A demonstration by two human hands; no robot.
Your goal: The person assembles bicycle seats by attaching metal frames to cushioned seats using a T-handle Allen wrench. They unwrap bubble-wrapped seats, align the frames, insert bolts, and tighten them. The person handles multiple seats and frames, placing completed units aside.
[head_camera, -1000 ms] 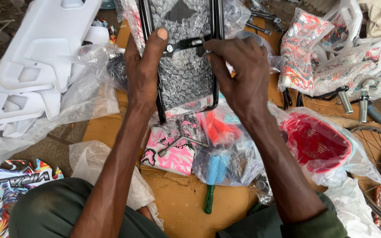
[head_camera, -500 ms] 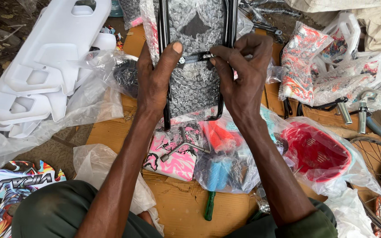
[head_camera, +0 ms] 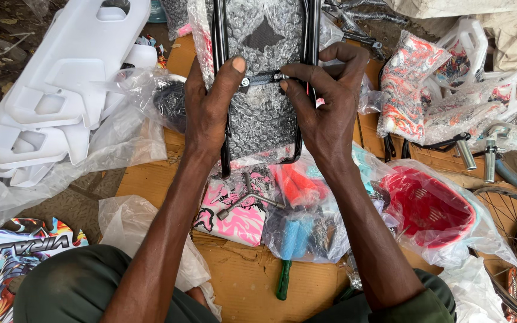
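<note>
Ground: flattened brown cardboard (head_camera: 252, 281) spread over dirt, crowded with bagged bicycle parts.
Landmark: black metal frame (head_camera: 227, 96), a tubular piece wrapped in bubble wrap and clear plastic, held upright at the top middle of the scene over the cardboard.
Left hand: left hand (head_camera: 210, 107) is clamped on the frame's left tube, thumb pressed flat against the front near a small bolt.
Right hand: right hand (head_camera: 324, 113) grips the frame's right side, fingertips pinched together on the dark cross bracket (head_camera: 264, 78) that spans the two tubes.
Left of the frame: white plastic mouldings (head_camera: 55, 101), stacked and partly under a clear bag.
Below the frame: pink patterned panel (head_camera: 240, 215), with a bent metal wrench (head_camera: 247, 200) lying on it, and a clear bag holding red and blue handle grips (head_camera: 297, 209).
Right of the frame: red basket (head_camera: 429, 206) in its bag; beyond it a spoked wheel (head_camera: 516, 233).
Lower left of the frame: colourful printed board (head_camera: 7, 263) beside the person's knee.
</note>
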